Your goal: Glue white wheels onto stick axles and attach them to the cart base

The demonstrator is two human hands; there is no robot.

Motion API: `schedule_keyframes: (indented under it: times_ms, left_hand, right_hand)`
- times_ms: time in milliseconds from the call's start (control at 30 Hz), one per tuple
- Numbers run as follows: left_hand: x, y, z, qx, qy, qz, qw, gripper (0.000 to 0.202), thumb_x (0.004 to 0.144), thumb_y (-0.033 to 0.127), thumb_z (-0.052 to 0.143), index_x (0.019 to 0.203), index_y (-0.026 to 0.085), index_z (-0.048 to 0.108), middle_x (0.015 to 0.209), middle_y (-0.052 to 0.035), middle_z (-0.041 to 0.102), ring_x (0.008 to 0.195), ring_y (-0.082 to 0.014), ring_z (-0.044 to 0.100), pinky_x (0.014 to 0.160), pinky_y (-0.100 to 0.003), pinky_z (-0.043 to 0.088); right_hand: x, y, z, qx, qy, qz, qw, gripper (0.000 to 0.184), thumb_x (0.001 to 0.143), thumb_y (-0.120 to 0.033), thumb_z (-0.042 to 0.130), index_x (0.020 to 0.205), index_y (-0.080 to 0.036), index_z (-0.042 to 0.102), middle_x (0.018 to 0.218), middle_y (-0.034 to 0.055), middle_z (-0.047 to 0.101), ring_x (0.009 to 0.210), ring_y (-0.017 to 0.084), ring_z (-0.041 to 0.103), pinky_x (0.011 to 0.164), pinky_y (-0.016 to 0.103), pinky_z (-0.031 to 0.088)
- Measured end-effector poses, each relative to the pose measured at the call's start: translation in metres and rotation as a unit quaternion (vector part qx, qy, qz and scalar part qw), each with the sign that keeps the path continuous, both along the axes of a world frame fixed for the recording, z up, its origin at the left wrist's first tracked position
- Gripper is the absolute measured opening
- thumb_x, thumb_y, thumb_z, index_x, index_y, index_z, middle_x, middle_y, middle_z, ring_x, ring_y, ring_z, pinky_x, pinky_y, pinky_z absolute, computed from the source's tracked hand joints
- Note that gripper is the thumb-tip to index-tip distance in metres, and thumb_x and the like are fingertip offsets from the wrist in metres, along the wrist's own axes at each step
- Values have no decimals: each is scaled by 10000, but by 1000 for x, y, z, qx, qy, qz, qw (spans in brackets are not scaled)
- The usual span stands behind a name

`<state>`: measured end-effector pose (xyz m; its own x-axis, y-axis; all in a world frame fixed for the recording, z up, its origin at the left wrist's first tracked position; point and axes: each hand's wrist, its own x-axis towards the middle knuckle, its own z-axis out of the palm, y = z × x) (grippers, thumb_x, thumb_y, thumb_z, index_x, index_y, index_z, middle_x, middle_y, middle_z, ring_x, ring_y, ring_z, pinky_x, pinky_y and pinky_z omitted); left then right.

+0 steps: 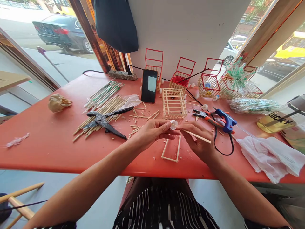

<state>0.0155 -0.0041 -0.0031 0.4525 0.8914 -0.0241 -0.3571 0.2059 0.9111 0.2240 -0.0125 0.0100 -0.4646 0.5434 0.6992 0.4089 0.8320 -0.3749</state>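
Note:
Between the thumb and fingers of my left hand (159,129) is a small white bottle cap (173,124). My right hand (200,143) is closed around a thin wooden stick (199,136), whose free end points to the right. The right fingertips meet the cap's side. Under my hands a small rectangular stick frame (170,159) lies flat on the red table, partly covered by the fingers. Just beyond my hands stands a stick-built cage-like basket (174,105).
Left of my hands, black cutters (105,121) rest on a pile of sticks (83,127). A phone (149,86) stands upright behind. Pliers (202,114) and a blue glue gun (225,120) lie to the right, near a cloth (269,156). Small red-topped carts (183,74) line the wall.

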Motion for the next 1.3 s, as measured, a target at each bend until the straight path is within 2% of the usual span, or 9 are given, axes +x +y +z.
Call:
schedule_keyframes:
  times_ms: [267,433,600,767,833,1033,1100,1233,1300]
  left_hand:
    - [0,0,-1,-9,6,-9,1000,417,806,495,815,957,107,798,1031,-149,790,919,-226,772,844,-313,598]
    - [1,1,1,-13,3,-2,1000,473,779,533,824,987,110,791,1010,-143,784,907,-230,761,826,-326,596]
    - [-2,2,4,0,21,87,996,503,712,517,874,1020,131,782,996,-103,761,895,-194,704,742,-289,590]
    - [-3,3,4,18,51,139,989,429,645,466,918,842,119,759,841,-52,731,701,-114,628,647,-227,524]
    - [-4,4,5,21,53,167,984,386,660,442,912,793,126,734,780,-31,715,652,-89,602,621,-202,487]
    - [-13,9,11,26,-48,272,961,401,734,482,862,694,156,634,728,4,669,650,-83,603,592,-184,469]
    - [-14,9,13,18,-43,237,970,428,736,523,852,702,152,642,774,-17,695,672,-98,628,601,-200,486]
    - [-7,4,13,17,16,89,996,498,746,607,812,870,131,732,883,-88,753,776,-164,692,672,-254,532]
    - [-5,2,13,23,32,59,998,516,760,614,797,913,124,753,917,-104,764,826,-184,705,707,-268,543]
  right_hand:
    - [0,-3,2,30,-36,-21,999,230,982,-87,598,1123,-240,696,1036,43,767,968,176,702,865,313,548]
    - [0,-2,1,33,-24,-18,999,235,978,-89,603,1133,-244,688,1009,52,755,982,190,703,869,330,546]
    - [-1,-1,1,28,-14,1,1000,249,964,-74,617,1140,-236,684,1029,64,749,935,182,698,825,329,542]
    - [-1,-2,1,35,-17,31,999,281,945,-57,639,1162,-232,676,1001,52,752,906,175,684,817,334,534]
    - [-1,-2,1,36,-13,35,999,291,941,-52,641,1167,-232,676,999,51,752,903,173,682,815,330,535]
    - [1,-4,4,29,8,23,999,281,950,-56,615,1157,-231,692,1027,71,740,928,182,697,827,334,543]
    - [2,-4,4,29,7,22,999,285,956,-71,609,1161,-249,696,1024,62,743,922,183,701,826,337,545]
    - [3,-3,2,36,-8,24,999,315,967,-94,599,1204,-281,690,1046,54,759,942,195,708,831,354,542]
    - [5,-1,0,43,-18,22,999,347,967,-87,599,1239,-288,675,1076,55,759,963,197,704,835,359,534]
